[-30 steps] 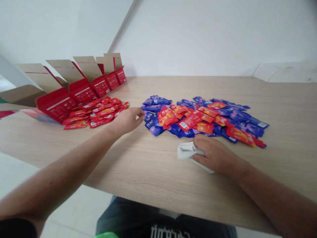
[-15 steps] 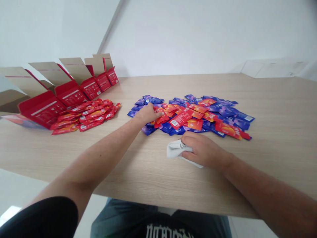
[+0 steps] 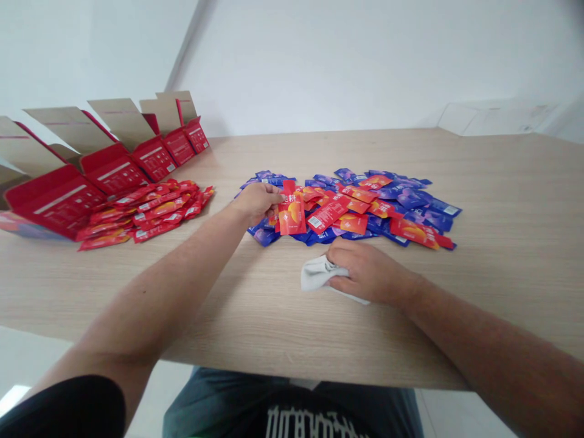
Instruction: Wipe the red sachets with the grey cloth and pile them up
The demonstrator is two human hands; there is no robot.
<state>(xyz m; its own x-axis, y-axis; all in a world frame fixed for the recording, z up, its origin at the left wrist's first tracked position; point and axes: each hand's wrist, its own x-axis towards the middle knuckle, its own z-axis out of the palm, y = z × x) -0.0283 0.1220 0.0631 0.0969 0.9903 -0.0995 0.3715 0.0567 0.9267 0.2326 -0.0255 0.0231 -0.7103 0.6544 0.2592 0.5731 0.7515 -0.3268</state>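
Note:
My left hand [image 3: 258, 202] pinches a red sachet [image 3: 292, 216] by its edge, with the printed front turned towards me. Behind and under it spreads a mixed pile of sachets, blue-purple sachets [image 3: 413, 199] mostly beneath and red-orange sachets [image 3: 329, 214] on top. Closed around a crumpled white cloth [image 3: 316, 274], my right hand [image 3: 365, 267] rests on the table just in front of the pile. Part of the cloth is hidden inside the fingers.
Several open red cartons [image 3: 116, 170] stand in a slanting row at the left, flaps up. Beside them lies a heap of red sachets [image 3: 157, 210]. The wooden table [image 3: 255, 328] meets a white wall [image 3: 347, 67]; a pale flat panel [image 3: 497, 117] shows at the back right.
My left hand has lifted a red sachet from the pile, now held upright. My right hand keeps the cloth in the same place. The view has shifted slightly.

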